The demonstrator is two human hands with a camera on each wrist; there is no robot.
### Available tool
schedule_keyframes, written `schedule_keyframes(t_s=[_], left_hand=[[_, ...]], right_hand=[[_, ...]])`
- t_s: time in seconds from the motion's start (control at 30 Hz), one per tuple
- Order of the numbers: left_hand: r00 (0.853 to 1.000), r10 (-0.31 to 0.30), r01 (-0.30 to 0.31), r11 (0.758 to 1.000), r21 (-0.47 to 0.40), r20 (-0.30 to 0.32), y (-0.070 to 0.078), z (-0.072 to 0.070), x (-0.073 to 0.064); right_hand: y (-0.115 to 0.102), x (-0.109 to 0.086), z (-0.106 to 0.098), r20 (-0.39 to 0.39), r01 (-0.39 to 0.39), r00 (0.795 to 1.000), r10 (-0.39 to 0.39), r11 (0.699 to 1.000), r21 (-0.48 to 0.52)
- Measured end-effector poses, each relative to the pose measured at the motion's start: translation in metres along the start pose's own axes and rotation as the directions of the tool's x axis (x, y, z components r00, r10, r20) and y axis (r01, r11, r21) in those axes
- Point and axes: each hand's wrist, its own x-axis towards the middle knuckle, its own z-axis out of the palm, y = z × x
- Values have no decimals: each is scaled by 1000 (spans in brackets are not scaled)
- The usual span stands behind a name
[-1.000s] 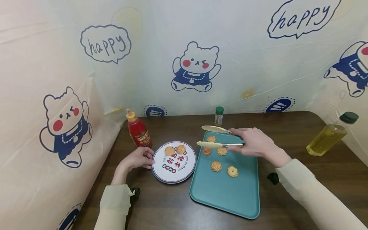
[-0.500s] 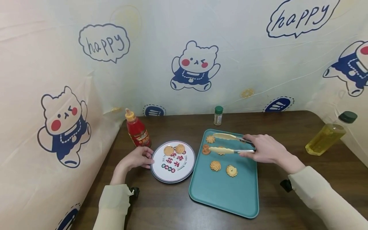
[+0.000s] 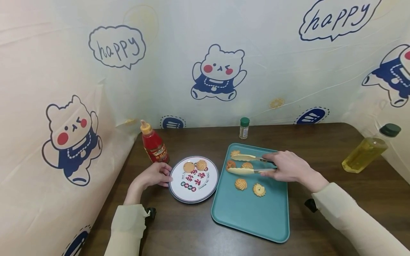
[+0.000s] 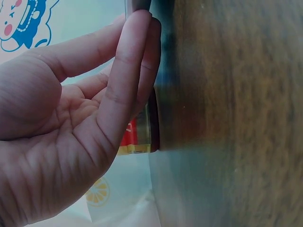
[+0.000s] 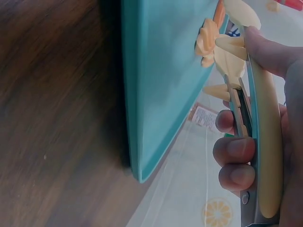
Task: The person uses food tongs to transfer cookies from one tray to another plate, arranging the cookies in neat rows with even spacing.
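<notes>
In the head view my left hand [image 3: 155, 175] pinches the left rim of a round white plate [image 3: 192, 196] with red lettering. Two cookies [image 3: 189, 167] lie on it. The left wrist view shows the thumb and fingers [image 4: 128, 56] meeting at the plate's edge. My right hand [image 3: 286, 166] grips tongs [image 3: 241, 171] with cream-coloured tips over the back of a teal tray [image 3: 250, 220]. The tongs' arms stand apart, a swirled cookie [image 3: 247, 165] showing between them. In the right wrist view fingers wrap the cream handle [image 5: 269, 161]. Several other cookies [image 3: 241, 184] lie on the tray.
A red sauce bottle [image 3: 155, 145] stands behind my left hand. A small green-capped jar [image 3: 244, 128] is behind the tray, and an oil bottle [image 3: 365, 154] stands at far right. Printed cloth [image 3: 153, 89] hangs around the brown table [image 3: 182, 227].
My right hand and the tongs first moved right and nearer, then slightly left and nearer again, with the tips now lower over the cookies. My left hand stays at the plate.
</notes>
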Motion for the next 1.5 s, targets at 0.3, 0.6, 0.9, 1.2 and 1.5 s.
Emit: schedule_keyframes(t_s=[0.3,0.6,0.9,1.2,1.5], left_hand=[[1000,0,0,1000,-2,-7,2,0,0],[1000,13,-13,1000,-1,4,2,-1,-1],[999,23,-23,1000,-4,25,4,0,-3],[1000,11,-11,1000,-6,16,3,-2,-1],[1000,14,-15,1000,8,23,3,-1,-4]], right_hand=[[-2,5,0,8,17,1000,-16,999,-27],[-4,6,-1,17,10,1000,-10,1000,-18],[-5,5,-3,23,9,1000,-8,1000,-5],[-12,8,-15,-14,16,1000,-15,999,31],[-32,27,-18,-73,91,993,-89,995,26]])
